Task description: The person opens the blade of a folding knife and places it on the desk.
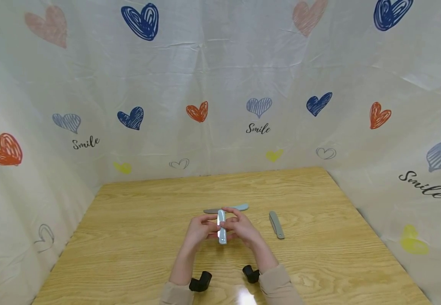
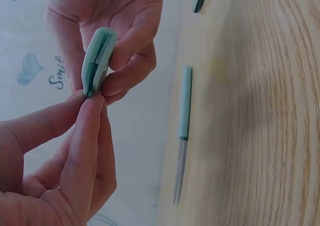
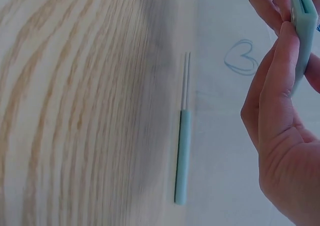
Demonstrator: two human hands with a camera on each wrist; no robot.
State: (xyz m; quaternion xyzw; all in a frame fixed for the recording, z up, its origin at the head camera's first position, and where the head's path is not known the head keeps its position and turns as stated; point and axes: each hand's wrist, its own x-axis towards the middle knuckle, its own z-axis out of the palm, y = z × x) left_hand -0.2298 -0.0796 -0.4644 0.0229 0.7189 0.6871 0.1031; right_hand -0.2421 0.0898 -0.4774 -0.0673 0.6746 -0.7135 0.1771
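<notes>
A pale blue-green folding knife [image 1: 222, 231] is held upright above the table, between both hands. My left hand [image 1: 197, 231] pinches it from the left; in the left wrist view the left fingertips [image 2: 90, 106] meet at its lower end. From the other side my right hand [image 1: 246, 231] grips the handle with thumb and fingers. A slot runs along the handle [image 2: 100, 56]; how far the blade sits inside is hard to tell. Just behind the hands lies an unfolded knife [image 1: 239, 207] with a pale blue handle, its blade [image 3: 186, 81] pointing left.
To the right of the hands a grey-green folded knife [image 1: 276, 224] lies on the wooden table [image 1: 140, 237]. A white curtain [image 1: 220, 76] printed with hearts stands behind the table and along its sides. Black wrist mounts [image 1: 201, 281] sit near both sleeves.
</notes>
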